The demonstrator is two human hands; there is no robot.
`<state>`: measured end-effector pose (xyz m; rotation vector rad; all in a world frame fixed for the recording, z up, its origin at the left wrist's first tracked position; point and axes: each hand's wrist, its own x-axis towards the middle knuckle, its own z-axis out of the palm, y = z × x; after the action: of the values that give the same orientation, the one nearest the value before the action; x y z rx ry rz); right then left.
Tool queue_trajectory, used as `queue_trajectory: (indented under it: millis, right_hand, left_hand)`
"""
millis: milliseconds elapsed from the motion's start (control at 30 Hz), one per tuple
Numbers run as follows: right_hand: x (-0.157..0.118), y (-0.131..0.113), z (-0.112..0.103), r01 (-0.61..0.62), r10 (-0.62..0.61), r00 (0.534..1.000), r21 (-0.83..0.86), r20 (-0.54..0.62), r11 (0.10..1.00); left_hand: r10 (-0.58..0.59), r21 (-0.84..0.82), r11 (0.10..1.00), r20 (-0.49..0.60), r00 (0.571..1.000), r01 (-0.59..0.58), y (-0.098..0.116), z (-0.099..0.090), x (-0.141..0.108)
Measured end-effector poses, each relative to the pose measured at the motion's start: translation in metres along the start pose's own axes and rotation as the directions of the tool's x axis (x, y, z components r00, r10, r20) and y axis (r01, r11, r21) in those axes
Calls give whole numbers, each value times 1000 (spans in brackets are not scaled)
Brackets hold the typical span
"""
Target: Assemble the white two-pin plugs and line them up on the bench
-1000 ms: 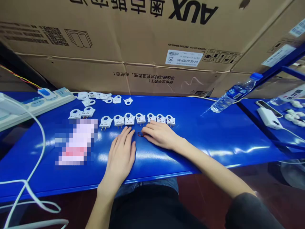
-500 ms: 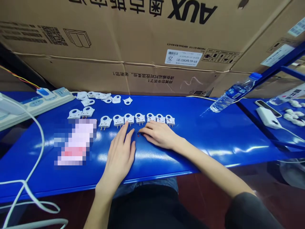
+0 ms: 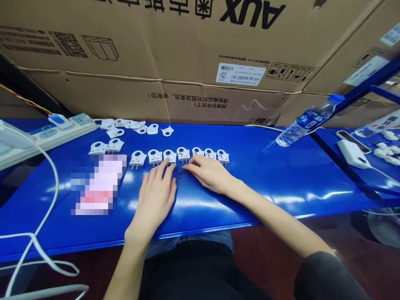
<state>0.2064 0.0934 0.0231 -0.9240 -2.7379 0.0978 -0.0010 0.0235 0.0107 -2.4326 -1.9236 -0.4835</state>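
Note:
Several white plug housings with round holes and metal prongs stand in a row on the blue tabletop (image 3: 268,183). My left hand (image 3: 157,193) lies palm down, fingers extended and apart, fingertips at the prong end of one plug housing (image 3: 169,156). Whether they grip it cannot be made out. My right hand (image 3: 211,173) hovers just right of it with bent fingers, close to another plug housing (image 3: 183,154) that has a dark wire on it. Between both hands a tiny red-and-black wire piece (image 3: 180,175) rests on the tabletop, apart from the right fingertips.
More white housings (image 3: 152,129) lie along the back. A power strip (image 3: 46,135) and white cables occupy the left, beside a blurred pink item (image 3: 104,179). Large cardboard box (image 3: 187,83) walls the rear. On the right are a water bottle (image 3: 308,123) and a white adapter (image 3: 353,153).
My right fingers have come away from the small red-and-black wire piece, now lying free. My left fingers have shifted slightly, and the plug housing there sits a little nearer me.

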Motion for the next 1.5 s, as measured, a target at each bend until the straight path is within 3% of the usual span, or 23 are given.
queue_trajectory:
  millis: [267,500,800,1133,1500]
  right_hand:
    - [-1,3,-5,-30,37,996,81,-84,996]
    - [-2,4,-4,-57,61,997,85,-49,995]
    - [1,8,-1,-213,209,976,-59,-62,975]
    - [4,5,4,-186,182,982,-137,-44,973]
    - [4,0,3,-191,190,982,-92,-11,977]
  left_hand:
    - [-83,-187,981,-149,985,55,6,2,-17]
    - [-133,-284,954,-119,984,95,9,1,-22]
    - [-209,-209,961,-132,969,179,7,2,-21]
    - [-226,-148,967,-115,967,209,3,6,-21]
    - [-200,-195,965,-129,971,173,2,4,-22]
